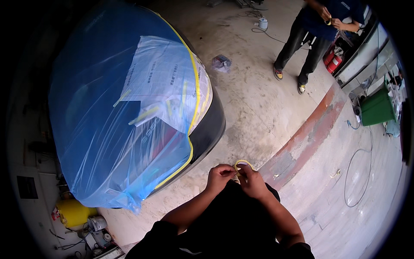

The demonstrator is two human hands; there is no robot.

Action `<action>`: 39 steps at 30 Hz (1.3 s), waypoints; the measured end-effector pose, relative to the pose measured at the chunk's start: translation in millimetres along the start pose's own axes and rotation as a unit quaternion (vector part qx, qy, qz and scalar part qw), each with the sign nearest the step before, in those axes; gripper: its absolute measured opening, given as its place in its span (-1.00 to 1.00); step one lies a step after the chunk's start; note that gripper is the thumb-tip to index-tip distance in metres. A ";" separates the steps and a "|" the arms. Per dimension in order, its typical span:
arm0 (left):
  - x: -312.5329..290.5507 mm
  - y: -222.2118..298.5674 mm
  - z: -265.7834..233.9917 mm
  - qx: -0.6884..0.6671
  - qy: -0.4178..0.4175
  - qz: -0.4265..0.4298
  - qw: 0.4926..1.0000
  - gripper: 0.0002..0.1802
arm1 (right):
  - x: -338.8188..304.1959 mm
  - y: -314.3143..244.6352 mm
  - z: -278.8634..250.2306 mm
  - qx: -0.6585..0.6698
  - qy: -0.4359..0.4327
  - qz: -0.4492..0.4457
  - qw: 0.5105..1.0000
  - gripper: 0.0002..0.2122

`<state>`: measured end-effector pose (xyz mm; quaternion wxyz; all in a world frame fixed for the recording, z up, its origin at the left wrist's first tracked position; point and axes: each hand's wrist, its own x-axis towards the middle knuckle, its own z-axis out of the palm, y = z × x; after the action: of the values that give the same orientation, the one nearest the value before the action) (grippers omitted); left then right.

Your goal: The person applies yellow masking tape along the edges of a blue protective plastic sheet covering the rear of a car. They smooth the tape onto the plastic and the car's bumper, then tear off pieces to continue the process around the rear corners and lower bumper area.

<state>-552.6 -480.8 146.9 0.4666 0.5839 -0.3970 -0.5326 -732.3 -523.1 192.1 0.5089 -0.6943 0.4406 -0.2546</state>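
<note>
Both my hands meet in front of my chest over the concrete floor. My right hand (253, 181) grips a thin roll of yellow masking tape (243, 163), whose ring shows above my fingers. My left hand (219, 176) pinches at the roll's left edge, fingers closed on the tape. To my left stands a car (207, 134) wrapped in blue plastic sheeting (99, 108), with white paper (168, 77) taped over it in yellow strips and a bare dark bumper.
Another person (317, 30) in dark clothes stands at the far right, hands together on something small and yellow. A green bin (376, 108), red fire extinguishers (333, 61), hoses on the floor, a crumpled bag (221, 62), a yellow tank (73, 211) and cans lie around.
</note>
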 end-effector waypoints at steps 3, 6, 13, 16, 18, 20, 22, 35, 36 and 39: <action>16.3 6.7 -7.7 0.074 0.002 0.016 0.997 -0.88 | 27.2 0.4 -9.6 0.022 -0.057 -0.034 0.998 -0.61; 19.1 7.9 -15.3 0.027 0.010 -0.019 0.999 -0.87 | 51.0 7.6 -27.4 0.094 -0.168 -0.061 0.979 -0.51; 10.5 27.6 -7.0 0.156 0.232 -0.031 0.959 -0.84 | 129.6 14.4 -26.6 0.029 -0.319 0.014 0.947 -0.63; 28.3 -9.3 7.2 0.087 0.320 -0.002 0.944 -0.65 | 154.0 50.6 -13.3 -0.033 -0.319 -0.108 0.941 -0.66; 39.9 -11.4 9.9 0.094 0.339 -0.001 0.936 -0.56 | 168.9 59.3 -9.7 -0.057 -0.321 -0.118 0.938 -0.73; 56.3 -16.7 7.8 0.122 0.359 -0.035 0.925 -0.52 | 183.2 70.9 -5.5 -0.071 -0.315 -0.106 0.941 -0.77; 74.1 -45.9 -1.9 0.136 0.349 0.034 0.927 -0.63 | 196.1 84.1 7.4 -0.071 -0.265 -0.167 0.947 -0.84; 124.0 -141.6 -34.6 0.242 0.407 0.317 0.822 -0.87 | 248.8 177.8 85.1 0.149 -0.130 -0.227 0.953 -0.95; 123.6 -141.7 -34.9 0.273 0.410 0.358 0.793 -0.86 | 248.3 182.8 86.6 0.190 -0.123 -0.241 0.944 -0.95; 105.9 -151.0 -44.0 0.215 0.475 0.441 0.730 -0.90 | 276.9 207.0 76.9 0.243 0.107 -0.295 0.918 -0.96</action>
<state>-501.6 -539.6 -25.9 0.6388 0.6049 -0.4401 0.1797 -610.2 -746.6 -54.0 0.5132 -0.6165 0.1923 -0.5652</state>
